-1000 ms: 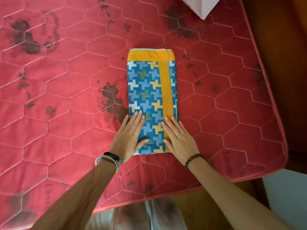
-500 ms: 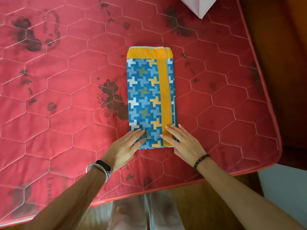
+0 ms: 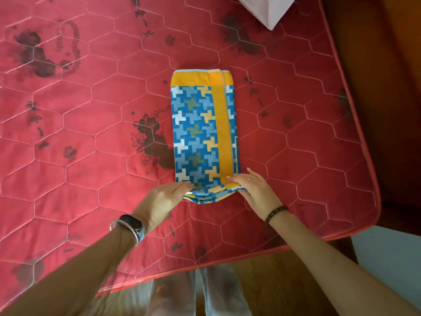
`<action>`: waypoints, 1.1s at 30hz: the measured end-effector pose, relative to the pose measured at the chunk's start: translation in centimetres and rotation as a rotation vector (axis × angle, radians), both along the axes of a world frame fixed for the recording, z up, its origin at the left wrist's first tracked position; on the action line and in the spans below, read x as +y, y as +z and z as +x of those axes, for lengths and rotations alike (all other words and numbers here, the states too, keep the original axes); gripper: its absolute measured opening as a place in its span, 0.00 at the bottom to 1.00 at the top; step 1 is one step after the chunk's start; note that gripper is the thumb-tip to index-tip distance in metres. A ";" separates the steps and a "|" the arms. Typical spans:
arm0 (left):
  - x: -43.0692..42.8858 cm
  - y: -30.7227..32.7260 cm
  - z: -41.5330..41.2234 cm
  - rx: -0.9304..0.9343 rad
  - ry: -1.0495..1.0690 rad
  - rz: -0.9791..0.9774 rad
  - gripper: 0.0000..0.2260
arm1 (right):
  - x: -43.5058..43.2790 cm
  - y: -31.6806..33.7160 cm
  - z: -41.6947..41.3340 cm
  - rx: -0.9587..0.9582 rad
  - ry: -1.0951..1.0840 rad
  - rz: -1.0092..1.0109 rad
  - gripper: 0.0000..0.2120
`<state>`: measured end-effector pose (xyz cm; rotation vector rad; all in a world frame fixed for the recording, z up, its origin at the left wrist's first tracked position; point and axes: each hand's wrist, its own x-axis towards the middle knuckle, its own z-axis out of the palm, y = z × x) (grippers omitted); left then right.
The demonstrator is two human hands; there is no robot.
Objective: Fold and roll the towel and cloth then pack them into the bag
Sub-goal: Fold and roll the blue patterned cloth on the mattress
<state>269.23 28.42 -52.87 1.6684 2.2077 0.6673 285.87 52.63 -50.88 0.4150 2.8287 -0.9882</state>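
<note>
The left fingers [image 3: 182,185] are lying close together across the near left corner of the towel [image 3: 200,133], and the right fingers [image 3: 237,179] are doing the same at the near right corner. Both thumbs are hiding under the raised hem, so each hand appears to be pinching it rather than just pressing. Between them the near end is lifting off the mattress [image 3: 91,110] and curling over, showing its stacked layers.

The left hand [image 3: 164,197] and right hand [image 3: 252,188] are sitting level with each other, one at each side of that end, neither nearer than the other. The towel is lying folded into a narrow strip in the middle of the mattress. Its long axis is running straight away from the person, so all its remaining length is stretching beyond the fingertips. Rolling would therefore be heading forward, away from the body, towards the orange band at the far end.

Nothing is lying on the strip or in its path. A white thing [image 3: 271,10], possibly the bag, is poking in at the far right corner, well apart from the towel. A watch [image 3: 131,224] is sitting on the left wrist and a bead bracelet [image 3: 276,213] on the right. The mattress edge is running close behind both wrists.
</note>
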 end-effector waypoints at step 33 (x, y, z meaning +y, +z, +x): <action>3.6 -1.0 -2.5 -0.039 0.218 0.004 0.14 | 1.0 -0.6 -4.5 0.087 0.144 0.401 0.23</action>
